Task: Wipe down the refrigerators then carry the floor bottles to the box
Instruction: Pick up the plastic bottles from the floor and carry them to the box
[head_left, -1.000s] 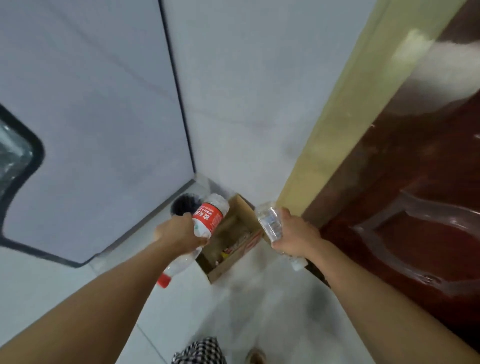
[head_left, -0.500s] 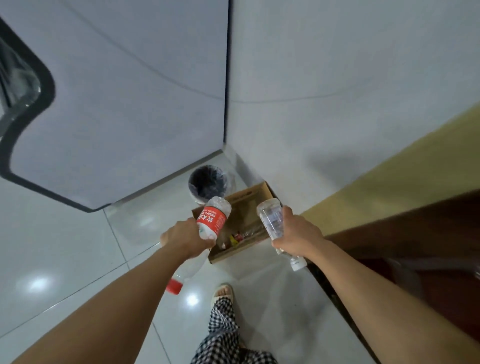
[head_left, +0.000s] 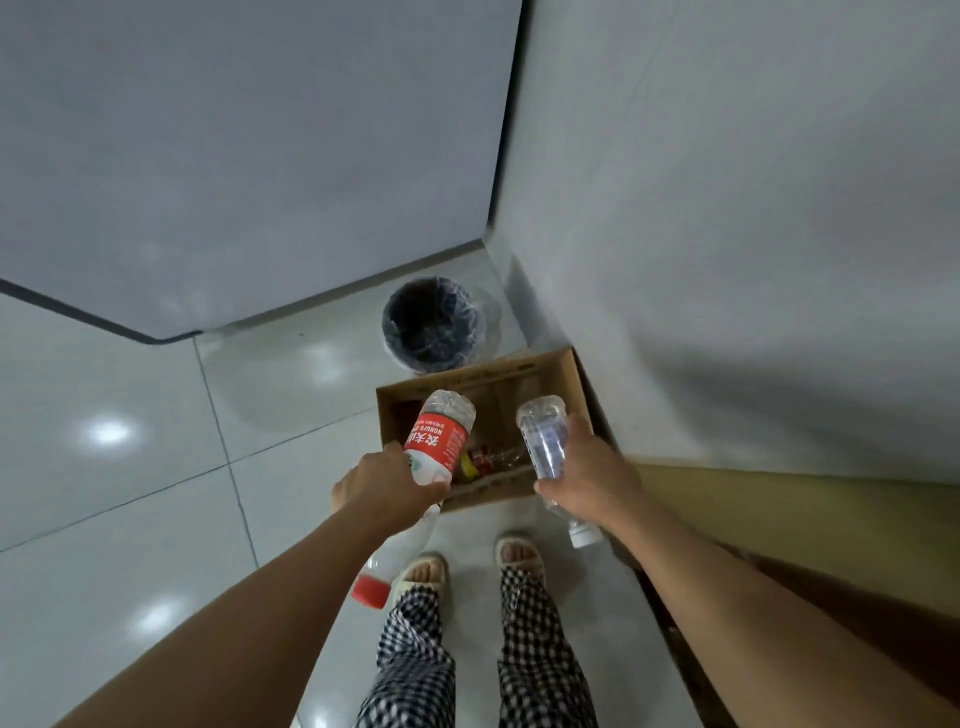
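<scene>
From the head view, we have closed the gap to the cardboard box (head_left: 563, 374). A second ago it sat small and ahead of us by the door frame; now it lies just in front of our sandalled feet (head_left: 470, 561), open side up against the wall, with the lined bin (head_left: 434, 325) just behind it.

Our left hand (head_left: 382, 486) has its fingers wrapped round the red-labelled bottle (head_left: 439, 441), base forward, red cap trailing back towards us. Our right hand (head_left: 592, 473) grips the clear bottle (head_left: 543, 434) the same way, white cap rearward. Both bottle bases now hang over the box opening, where before they were short of it.

We judge the carry nearly done. What remains for these two is letting go so they drop among the wrappers inside.
</scene>
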